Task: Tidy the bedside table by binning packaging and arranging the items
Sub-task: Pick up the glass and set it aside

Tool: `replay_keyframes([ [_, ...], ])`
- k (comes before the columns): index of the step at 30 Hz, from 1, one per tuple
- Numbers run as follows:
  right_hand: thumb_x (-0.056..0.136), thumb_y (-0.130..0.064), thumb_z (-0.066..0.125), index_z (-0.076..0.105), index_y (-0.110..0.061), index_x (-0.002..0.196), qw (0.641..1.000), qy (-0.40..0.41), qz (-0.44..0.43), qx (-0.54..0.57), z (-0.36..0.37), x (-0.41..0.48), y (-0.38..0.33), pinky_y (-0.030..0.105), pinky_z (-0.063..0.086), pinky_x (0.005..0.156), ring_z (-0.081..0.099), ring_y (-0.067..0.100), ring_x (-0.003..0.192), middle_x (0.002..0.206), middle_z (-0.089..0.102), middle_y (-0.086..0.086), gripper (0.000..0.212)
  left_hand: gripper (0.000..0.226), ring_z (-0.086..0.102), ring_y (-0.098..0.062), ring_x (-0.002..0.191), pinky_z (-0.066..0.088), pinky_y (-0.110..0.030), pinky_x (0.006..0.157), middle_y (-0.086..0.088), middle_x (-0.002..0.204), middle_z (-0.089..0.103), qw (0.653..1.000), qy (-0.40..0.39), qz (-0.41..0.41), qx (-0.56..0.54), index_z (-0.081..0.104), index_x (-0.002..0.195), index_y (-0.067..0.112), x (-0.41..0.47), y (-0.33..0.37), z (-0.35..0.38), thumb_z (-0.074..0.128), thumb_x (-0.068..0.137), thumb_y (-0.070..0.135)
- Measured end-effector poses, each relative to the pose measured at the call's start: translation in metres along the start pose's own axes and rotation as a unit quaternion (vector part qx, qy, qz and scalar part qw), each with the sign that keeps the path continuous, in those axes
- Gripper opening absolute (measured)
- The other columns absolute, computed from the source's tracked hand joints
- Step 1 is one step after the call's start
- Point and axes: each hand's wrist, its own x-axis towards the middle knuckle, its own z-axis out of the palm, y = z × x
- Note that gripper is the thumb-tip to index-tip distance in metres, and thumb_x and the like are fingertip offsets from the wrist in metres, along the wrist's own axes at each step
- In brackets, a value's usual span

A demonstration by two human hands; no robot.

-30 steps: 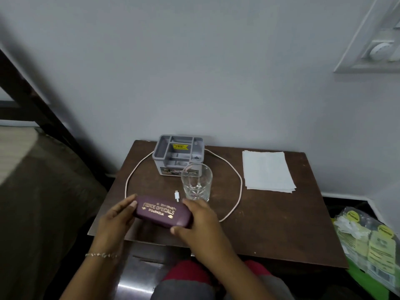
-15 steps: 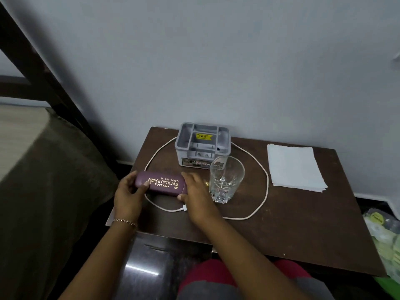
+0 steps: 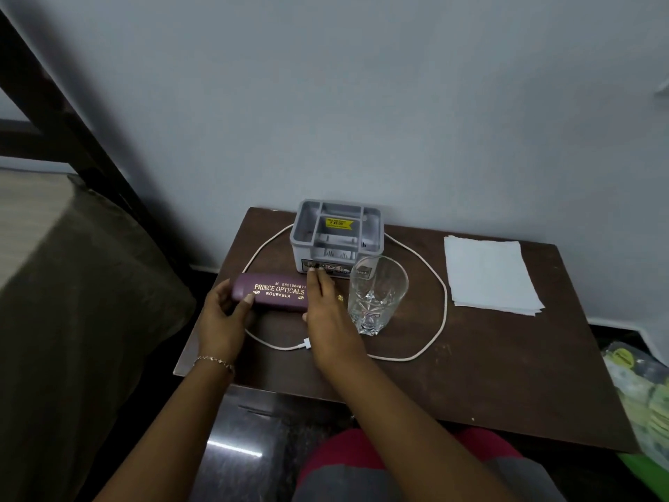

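A purple glasses case (image 3: 271, 292) with gold lettering lies on the left part of the brown bedside table (image 3: 506, 375), just in front of and left of a grey compartment organiser (image 3: 336, 240). My left hand (image 3: 221, 320) grips the case's left end, thumb on its near face. My right hand (image 3: 325, 313) holds the right end, fingers lying over the top and thumb at the near side. A clear glass (image 3: 376, 295) stands upright right beside my right hand. A white charging cable (image 3: 444, 295) loops around organiser, glass and case.
A stack of white tissues (image 3: 488, 277) lies at the table's back right. A clear bag of yellow-green packaging (image 3: 644, 393) sits low at the right. A bed with a brown cover (image 3: 72, 302) borders the table's left. The wall stands directly behind.
Both hands carried the glasses case from the table's front edge back and left, over the cable, to a spot beside the organiser. The camera view has shifted too.
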Motion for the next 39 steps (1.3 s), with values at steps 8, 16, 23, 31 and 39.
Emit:
replay_keyframes([
  [8, 0.092, -0.006, 0.049, 0.039, -0.018, 0.14, 0.984, 0.084, -0.077, 0.137, -0.013, -0.072, 0.001, 0.015, 0.026, 0.108, 0.042, 0.015, 0.131, 0.146, 0.042, 0.002, 0.051, 0.041, 0.049, -0.023, 0.123, 0.04, -0.045, 0.106, -0.01, 0.133, 0.052, 0.997, 0.028, 0.036, -0.064, 0.048, 0.127, 0.015, -0.069, 0.013, 0.012, 0.06, 0.088, 0.011],
  [16, 0.065, -0.016, 0.083, 0.039, -0.017, 0.13, 0.906, 0.229, 0.154, 0.321, -0.039, -0.078, 0.066, 0.028, 0.043, 0.098, 0.045, 0.01, 0.119, 0.129, 0.046, -0.001, 0.078, 0.079, 0.044, -0.015, 0.13, 0.04, -0.037, 0.108, -0.002, 0.139, 0.046, 0.953, -0.26, 0.153, 0.01, 0.039, 0.137, 0.018, -0.086, 0.03, 0.072, 0.079, 0.07, 0.009],
  [23, 0.067, 0.004, 0.062, 0.043, -0.049, 0.124, 0.89, 0.128, 0.103, 0.425, -0.024, -0.053, 0.08, 0.038, 0.052, 0.093, 0.06, 0.017, 0.112, 0.125, 0.06, 0.003, 0.08, 0.071, 0.063, -0.018, 0.107, 0.05, -0.021, 0.089, 0.004, 0.113, 0.064, 0.959, -0.249, 0.129, 0.03, 0.05, 0.116, 0.031, -0.079, 0.019, 0.099, 0.083, 0.061, 0.0],
  [31, 0.071, 0.009, 0.057, 0.049, -0.037, 0.13, 0.871, 0.173, 0.084, 0.452, -0.061, -0.076, 0.114, 0.025, 0.055, 0.085, 0.063, 0.003, 0.106, 0.12, 0.065, -0.006, 0.075, 0.072, 0.064, -0.005, 0.103, 0.051, -0.021, 0.088, 0.006, 0.113, 0.066, 0.959, -0.216, 0.18, 0.028, 0.055, 0.123, 0.027, -0.117, 0.042, 0.132, 0.085, 0.058, 0.017],
  [39, 0.075, 0.021, 0.049, 0.046, -0.027, 0.137, 0.85, 0.218, 0.199, 0.436, -0.094, -0.127, 0.196, 0.011, 0.051, 0.08, 0.065, -0.005, 0.097, 0.113, 0.066, -0.006, 0.078, 0.071, 0.065, -0.012, 0.103, 0.054, -0.037, 0.09, 0.003, 0.111, 0.068, 0.939, -0.303, 0.156, 0.031, 0.054, 0.116, 0.035, -0.179, 0.049, 0.219, 0.083, 0.055, 0.015],
])
